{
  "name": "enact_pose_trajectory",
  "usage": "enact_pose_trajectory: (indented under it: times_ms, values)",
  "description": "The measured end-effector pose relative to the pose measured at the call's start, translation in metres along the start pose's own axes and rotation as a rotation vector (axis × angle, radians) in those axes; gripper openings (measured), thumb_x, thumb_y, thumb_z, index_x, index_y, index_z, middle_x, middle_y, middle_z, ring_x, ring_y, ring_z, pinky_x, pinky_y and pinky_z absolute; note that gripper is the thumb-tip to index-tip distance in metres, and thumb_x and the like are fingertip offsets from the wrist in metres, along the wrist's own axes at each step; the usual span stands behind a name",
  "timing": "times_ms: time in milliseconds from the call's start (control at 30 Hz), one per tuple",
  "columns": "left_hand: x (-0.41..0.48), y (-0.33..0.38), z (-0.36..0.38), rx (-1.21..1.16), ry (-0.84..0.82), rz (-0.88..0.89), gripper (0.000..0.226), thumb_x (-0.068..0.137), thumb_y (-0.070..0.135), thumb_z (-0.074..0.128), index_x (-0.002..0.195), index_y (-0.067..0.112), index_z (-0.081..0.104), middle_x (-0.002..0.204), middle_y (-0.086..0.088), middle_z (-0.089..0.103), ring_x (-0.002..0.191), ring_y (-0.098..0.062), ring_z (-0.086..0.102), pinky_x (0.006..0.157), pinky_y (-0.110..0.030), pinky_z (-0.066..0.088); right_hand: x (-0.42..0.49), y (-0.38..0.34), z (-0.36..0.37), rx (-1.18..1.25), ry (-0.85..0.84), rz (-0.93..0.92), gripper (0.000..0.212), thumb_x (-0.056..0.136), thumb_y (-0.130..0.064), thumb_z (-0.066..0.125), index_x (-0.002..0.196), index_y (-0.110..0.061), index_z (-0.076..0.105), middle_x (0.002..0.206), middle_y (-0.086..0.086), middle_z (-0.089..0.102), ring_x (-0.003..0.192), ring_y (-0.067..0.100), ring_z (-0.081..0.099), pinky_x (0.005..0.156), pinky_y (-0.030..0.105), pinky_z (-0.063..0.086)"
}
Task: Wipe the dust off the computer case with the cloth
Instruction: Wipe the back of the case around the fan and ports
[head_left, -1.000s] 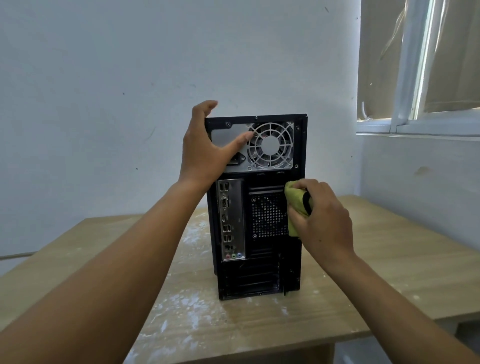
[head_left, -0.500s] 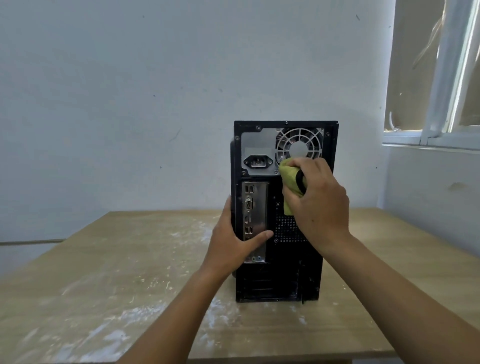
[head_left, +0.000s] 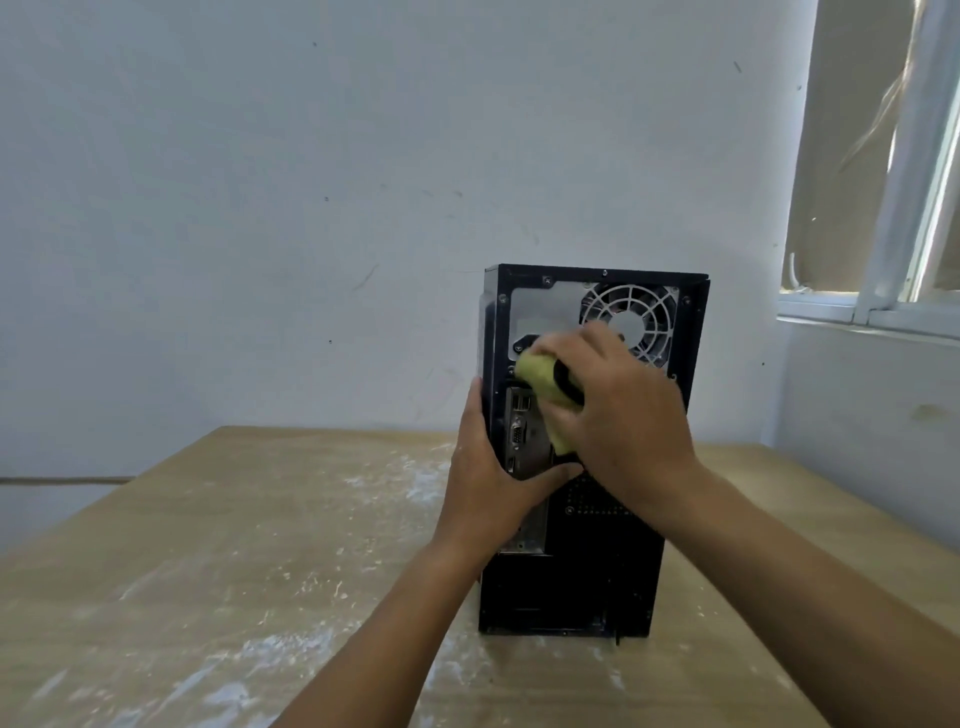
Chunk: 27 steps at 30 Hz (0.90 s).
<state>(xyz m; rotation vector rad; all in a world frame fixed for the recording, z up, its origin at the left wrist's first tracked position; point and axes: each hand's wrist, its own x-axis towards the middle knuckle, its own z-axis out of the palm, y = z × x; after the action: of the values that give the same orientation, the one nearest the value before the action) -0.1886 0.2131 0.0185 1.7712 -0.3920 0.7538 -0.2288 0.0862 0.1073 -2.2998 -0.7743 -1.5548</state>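
Two hands working. Right hand (head_left: 623, 415) is clutching the one yellow-green cloth (head_left: 540, 379), fingers curled round it, pressing it against the rear panel beside the fan grille (head_left: 636, 322). Left hand (head_left: 488, 478) is gripping the left rear edge of the single black computer case (head_left: 587, 587), thumb lying across the panel. The case is standing upright on the dusty wooden table (head_left: 260, 545).

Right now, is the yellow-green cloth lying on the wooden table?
No, the right hand holds the yellow-green cloth against the black computer case.
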Motion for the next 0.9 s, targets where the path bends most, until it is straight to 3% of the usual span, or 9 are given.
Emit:
enact_pose_trajectory:
  times_ms: [167,367,433,533,600,633,700,800,900]
  values:
    - [-0.012,0.0,0.007,0.022,0.02,-0.032,0.13,0.06,0.059,0.085,0.156,0.032,0.003,0.159,0.013,0.02,0.145,-0.003,0.022,0.118,-0.035,0.031,0.046,-0.001,-0.014,0.035,0.079,0.022,0.028,0.082,-0.021,0.069,0.11,-0.019,0.064,0.102,0.002,0.059,0.068,0.026,0.06,0.056,0.029,0.045]
    - [-0.011,-0.003,0.012,-0.02,0.011,-0.035,0.127,0.061,0.058,0.085,0.156,0.032,0.004,0.159,0.011,0.021,0.145,-0.007,0.024,0.116,-0.04,0.034,0.034,-0.007,0.004,-0.049,-0.019,-0.138,0.032,0.076,-0.021,0.076,0.106,-0.018,0.065,0.098,0.001,0.062,0.064,0.021,0.062,0.051,0.025,0.038]
    - [-0.011,0.0,0.011,-0.038,0.019,-0.022,0.123,0.061,0.057,0.085,0.155,0.029,0.01,0.155,0.012,0.029,0.141,-0.005,0.032,0.112,-0.033,0.039,0.026,-0.008,0.008,-0.045,-0.043,-0.188,0.029,0.077,-0.023,0.076,0.104,-0.017,0.066,0.095,0.001,0.063,0.059,0.019,0.06,0.047,0.026,0.044]
    - [-0.007,0.002,0.011,-0.035,0.045,0.042,0.078,0.07,0.043,0.079,0.133,0.015,0.043,0.12,0.005,0.056,0.108,0.005,0.054,0.082,-0.012,0.048,0.004,-0.013,0.021,-0.11,-0.161,-0.299,0.029,0.074,-0.031,0.08,0.096,-0.02,0.065,0.086,-0.001,0.059,0.053,0.018,0.057,0.043,0.026,0.046]
    - [-0.007,0.003,0.013,0.038,0.056,0.062,0.037,0.081,0.02,0.07,0.111,0.006,0.054,0.096,0.006,0.056,0.09,0.009,0.055,0.067,-0.007,0.044,-0.01,-0.018,0.029,-0.167,-0.232,-0.322,0.035,0.064,-0.031,0.086,0.09,-0.022,0.065,0.08,-0.003,0.055,0.049,0.017,0.054,0.04,0.022,0.032]
    - [-0.008,0.005,0.013,0.061,0.063,0.065,0.031,0.083,0.012,0.069,0.108,0.004,0.054,0.093,0.008,0.054,0.088,0.01,0.054,0.066,-0.007,0.043,-0.011,-0.02,0.031,-0.172,-0.248,-0.315,0.037,0.061,-0.031,0.088,0.088,-0.022,0.064,0.079,-0.003,0.054,0.048,0.016,0.053,0.041,0.022,0.028]
    - [-0.009,0.003,0.012,0.038,0.058,0.051,0.055,0.076,0.023,0.077,0.12,0.008,0.049,0.104,0.008,0.055,0.096,0.011,0.053,0.072,-0.008,0.045,-0.001,-0.019,0.027,-0.161,-0.233,-0.303,0.036,0.063,-0.029,0.087,0.09,-0.022,0.064,0.08,-0.003,0.054,0.049,0.016,0.052,0.04,0.022,0.032]
    - [-0.01,0.0,0.011,-0.025,0.026,-0.05,0.12,0.059,0.064,0.082,0.152,0.026,0.018,0.149,0.01,0.037,0.135,-0.002,0.038,0.106,-0.027,0.043,0.038,-0.016,0.01,-0.092,-0.129,-0.231,0.027,0.079,-0.027,0.076,0.1,-0.018,0.063,0.09,0.001,0.058,0.056,0.021,0.057,0.046,0.032,0.05]
    - [-0.013,0.001,0.011,-0.006,0.016,-0.069,0.128,0.06,0.059,0.083,0.156,0.031,0.003,0.16,0.012,0.019,0.146,-0.006,0.021,0.118,-0.037,0.031,0.071,-0.019,-0.006,-0.092,-0.068,-0.155,0.031,0.083,-0.027,0.071,0.11,-0.018,0.061,0.099,0.002,0.058,0.064,0.027,0.058,0.054,0.032,0.047]
